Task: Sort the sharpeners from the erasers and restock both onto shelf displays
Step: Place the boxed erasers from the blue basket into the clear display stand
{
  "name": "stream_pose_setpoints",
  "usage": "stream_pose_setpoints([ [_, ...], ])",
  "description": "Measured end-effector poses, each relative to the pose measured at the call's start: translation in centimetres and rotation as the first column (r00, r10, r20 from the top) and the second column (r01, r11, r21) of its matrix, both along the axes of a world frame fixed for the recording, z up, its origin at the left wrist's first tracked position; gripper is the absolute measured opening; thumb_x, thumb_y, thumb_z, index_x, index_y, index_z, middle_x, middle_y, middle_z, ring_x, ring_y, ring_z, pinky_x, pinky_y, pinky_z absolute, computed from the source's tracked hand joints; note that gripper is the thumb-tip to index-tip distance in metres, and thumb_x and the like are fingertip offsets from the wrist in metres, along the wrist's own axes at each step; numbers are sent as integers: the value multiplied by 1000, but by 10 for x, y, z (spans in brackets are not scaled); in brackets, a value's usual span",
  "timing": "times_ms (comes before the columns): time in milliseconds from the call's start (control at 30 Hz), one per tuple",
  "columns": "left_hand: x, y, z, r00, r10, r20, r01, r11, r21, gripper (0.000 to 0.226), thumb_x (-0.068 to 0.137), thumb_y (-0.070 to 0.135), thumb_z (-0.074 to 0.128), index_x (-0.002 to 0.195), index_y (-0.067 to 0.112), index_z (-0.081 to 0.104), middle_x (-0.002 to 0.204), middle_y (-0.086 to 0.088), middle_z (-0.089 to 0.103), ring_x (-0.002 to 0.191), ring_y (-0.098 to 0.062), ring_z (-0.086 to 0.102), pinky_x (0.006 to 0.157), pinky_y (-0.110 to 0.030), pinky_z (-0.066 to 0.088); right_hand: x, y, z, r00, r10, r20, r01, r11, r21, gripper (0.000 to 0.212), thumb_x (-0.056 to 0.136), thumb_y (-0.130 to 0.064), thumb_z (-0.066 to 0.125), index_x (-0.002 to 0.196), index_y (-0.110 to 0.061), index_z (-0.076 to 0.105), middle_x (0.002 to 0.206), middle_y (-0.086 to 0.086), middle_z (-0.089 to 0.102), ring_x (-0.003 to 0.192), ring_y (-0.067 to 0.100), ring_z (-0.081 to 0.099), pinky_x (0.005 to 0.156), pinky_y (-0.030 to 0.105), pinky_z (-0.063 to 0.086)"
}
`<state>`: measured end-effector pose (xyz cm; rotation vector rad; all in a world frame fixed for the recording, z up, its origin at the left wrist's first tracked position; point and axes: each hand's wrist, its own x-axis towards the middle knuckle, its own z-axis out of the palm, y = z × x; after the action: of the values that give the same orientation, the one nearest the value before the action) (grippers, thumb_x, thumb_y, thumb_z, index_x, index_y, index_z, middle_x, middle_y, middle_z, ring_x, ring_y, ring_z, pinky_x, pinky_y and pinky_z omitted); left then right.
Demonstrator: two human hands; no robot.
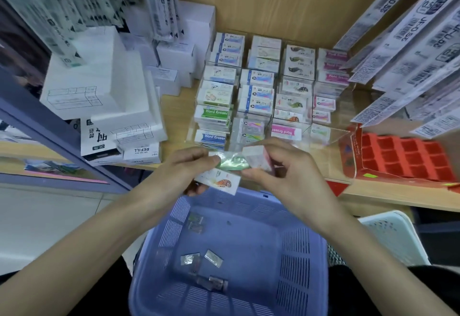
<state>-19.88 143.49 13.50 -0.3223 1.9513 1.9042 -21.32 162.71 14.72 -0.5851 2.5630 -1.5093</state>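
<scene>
Sorting is under way, I judge: left hand (189,164) pinches a green eraser (234,162), a snail eraser (219,181) tucked under its fingers. Right hand (281,166) pinches the same green one and curls round a white eraser (256,157), likely to compare labels. Basket (159,253) lies below the grip, display (323,136) just beyond.

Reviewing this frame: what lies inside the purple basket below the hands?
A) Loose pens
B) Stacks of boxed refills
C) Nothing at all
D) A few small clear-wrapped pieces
D: a few small clear-wrapped pieces lie scattered on the floor of the purple basket, while the left hand and right hand hold erasers above its far rim.
</scene>
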Motion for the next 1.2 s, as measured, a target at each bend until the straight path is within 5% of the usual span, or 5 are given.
stream_pose_setpoints([
  [267, 4, -52, -2, 983, 185, -13, -184, 967, -176, 14, 91, 19, 58, 81, 11, 62, 55, 0, 63, 46, -9, 51, 43, -18, 39, -30, -22, -6, 985, -166, -50, 173, 963, 208, 41, 81, -26, 73, 54, -24, 41, 60, -8, 41, 58, 9, 37, 56, 21, 31],
  [467, 2, -63, -6, 960, 278, 14, -272, 948, -163, 19, 92, 22, 58, 79, 8, 59, 49, 2, 59, 42, -7, 51, 42, -16, 38, -53, -53, -8, 998, -38, -46, 54, 905, 421, 33, 79, -28, 74, 108, -13, 72, 99, -4, 46, 89, 17, 53, 79, 35, 45],
  [733, -3, -53, 4, 955, 297, 24, -294, 951, -91, 19, 89, 28, 60, 82, 11, 60, 69, -4, 60, 47, -5, 56, 43, -16, 41, -57, -51, -1, 987, 151, 61, -158, 809, 567, 27, 86, -26, 67, 112, -20, 70, 103, 0, 44, 99, 14, 41, 77, 27, 35],
  [967, -6, -38, 23, 943, 333, -18, -332, 943, 24, 17, 92, 27, 55, 83, 13, 61, 57, 5, 60, 42, -4, 50, 38, -12, 35, -34, -22, 31, 719, 229, 656, 59, 921, -385, 19, 90, -1, 48, 108, -3, 55, 77, 10, 65, 67, 18, 53, 55, 24, 41],
  [1200, -15, -21, 27, 952, 295, -81, -292, 955, 44, 19, 93, 22, 52, 81, 14, 64, 72, -3, 65, 46, -8, 56, 43, -14, 42, -34, -10, 28, 702, 300, 646, 128, 840, -528, 44, 78, -10, 43, 121, -12, 48, 82, 17, 68, 66, 19, 51, 58, 25, 39],
])
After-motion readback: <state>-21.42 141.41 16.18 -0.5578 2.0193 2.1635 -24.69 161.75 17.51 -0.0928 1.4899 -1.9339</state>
